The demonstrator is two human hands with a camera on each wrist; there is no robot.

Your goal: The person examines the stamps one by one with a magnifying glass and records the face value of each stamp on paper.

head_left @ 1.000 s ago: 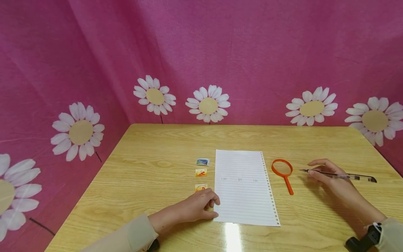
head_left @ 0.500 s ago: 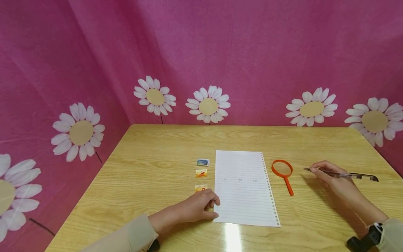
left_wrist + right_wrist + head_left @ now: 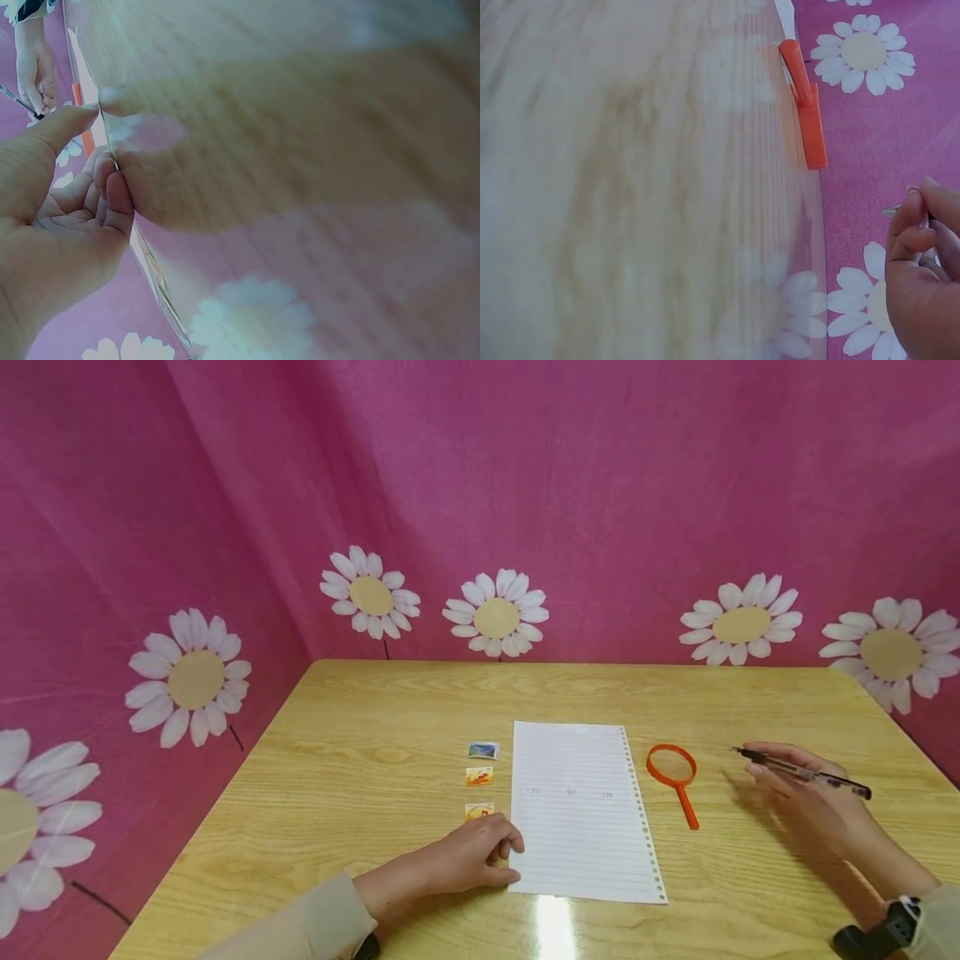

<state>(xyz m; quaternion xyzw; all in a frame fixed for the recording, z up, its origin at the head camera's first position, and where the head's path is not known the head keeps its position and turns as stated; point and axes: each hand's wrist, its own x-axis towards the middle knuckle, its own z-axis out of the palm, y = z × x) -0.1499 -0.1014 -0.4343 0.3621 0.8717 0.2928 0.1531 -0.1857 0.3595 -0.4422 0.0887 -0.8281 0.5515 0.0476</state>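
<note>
A lined sheet of paper (image 3: 581,852) with punched holes down its right side lies on the table, with a row of handwritten numbers across it. My left hand (image 3: 472,853) rests at the sheet's lower left edge, thumb and loosely bent fingers touching down there. Three small stamps sit left of the sheet: a blue one (image 3: 483,750), a yellow-and-red one (image 3: 479,776) and another yellow one (image 3: 478,811), its lower part behind my hand. Over the table at the right, my right hand (image 3: 821,793) holds a clear-barrelled pen (image 3: 798,770), tip pointing left.
A magnifying glass with an orange frame (image 3: 681,792) lies between the sheet and my right hand. The wooden table (image 3: 360,727) is backed by a pink curtain (image 3: 600,485) with white daisies at the rear and left. Light glares on the table's front.
My right hand has moved slightly right, and the pen has shifted in its fingers, its tail end now nearer the wrist. The left hand, sheet, stamps and magnifying glass stay in place.
</note>
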